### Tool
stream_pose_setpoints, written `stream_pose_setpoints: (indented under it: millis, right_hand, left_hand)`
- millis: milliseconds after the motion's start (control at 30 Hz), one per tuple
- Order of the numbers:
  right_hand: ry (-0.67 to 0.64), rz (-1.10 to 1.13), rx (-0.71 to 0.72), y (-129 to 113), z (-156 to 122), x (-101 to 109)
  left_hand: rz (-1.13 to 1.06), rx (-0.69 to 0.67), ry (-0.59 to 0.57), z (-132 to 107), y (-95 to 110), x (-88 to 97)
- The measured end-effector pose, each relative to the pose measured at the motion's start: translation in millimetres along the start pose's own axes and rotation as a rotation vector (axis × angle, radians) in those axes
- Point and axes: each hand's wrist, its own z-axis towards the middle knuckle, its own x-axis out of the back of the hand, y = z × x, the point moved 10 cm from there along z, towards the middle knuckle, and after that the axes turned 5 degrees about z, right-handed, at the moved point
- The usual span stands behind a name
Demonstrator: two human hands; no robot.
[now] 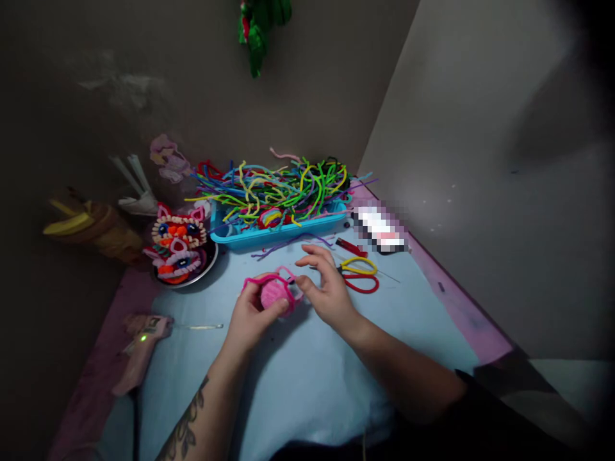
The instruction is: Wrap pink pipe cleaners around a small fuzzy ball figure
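My left hand (pixel 253 315) is closed around a small pink pipe-cleaner piece (pixel 273 296), its thumb pressed on the front. The piece has a light pink coiled middle, a darker pink edging and a pale loop on its right side. Beside that loop is my right hand (pixel 327 289), fingers spread and curved, thumb apart from the forefinger. Its thumb tip is close to the piece; whether it touches I cannot tell. Just behind the right hand lie scissors (pixel 361 283) with one yellow and one red handle, blades partly hidden by the hand.
A blue tray (pixel 283 235) heaped with colourful pipe cleaners (pixel 288 186) stands at the back. A bowl (pixel 211 266) holds finished pipe-cleaner faces (pixel 179 230). On the left lies a pink glue gun (pixel 144 349). A red lighter (pixel 352 248) and a blurred phone (pixel 382 229) are back right.
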Motion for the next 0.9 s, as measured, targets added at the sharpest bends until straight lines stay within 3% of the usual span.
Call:
stream_pose_setpoints:
  millis: [67,167,367,633,900]
  right_hand:
    - [0.040,-0.078,0.106,-13,-3,2]
    - [0.020,-0.150,0.172,-23,-6,-4]
    - [-0.052,-0.101,0.097,-17,-8,-14]
    - [-0.081,-0.156,0.246,-35,-10,-16]
    - [-0.047,-0.081,0.093,-19,-7,-10]
  left_hand:
    - [-0.062,-0.014,0.080,1,-2,8.7]
    - [-0.189,-0.026,0.103,2,-4,11.9]
    - [-0.213,-0.051,0.015,1,-2,6.0]
    - [-0.133,-0.078,-0.032,0,0,3.6]
    - [-0.112,-0.084,-0.009,-3,3,5.0]
